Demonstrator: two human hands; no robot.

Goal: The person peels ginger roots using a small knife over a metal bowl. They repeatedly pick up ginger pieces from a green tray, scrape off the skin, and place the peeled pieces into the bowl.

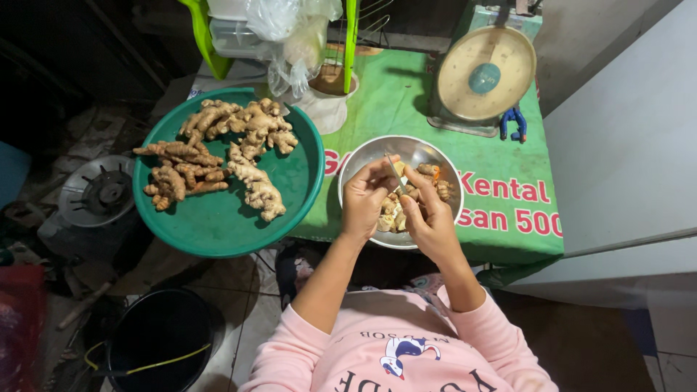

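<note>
Both hands over steel bowl (428, 154). Left hand (365, 197) fingers curled, pinching 1 small ginger piece (398, 168) above bowl centre. Right hand (433, 221) closed around knife (396, 171); thin blade angled up, tip at the piece. Cut pieces (440, 189) lie inside bowl. Green tray (218, 225) left of bowl, touching it or nearly, loaded with whole ginger roots (250, 156). Scale (485, 72) beyond bowl, to the right. Black bucket (161, 337) on floor, well left of and nearer than bowl.
</note>
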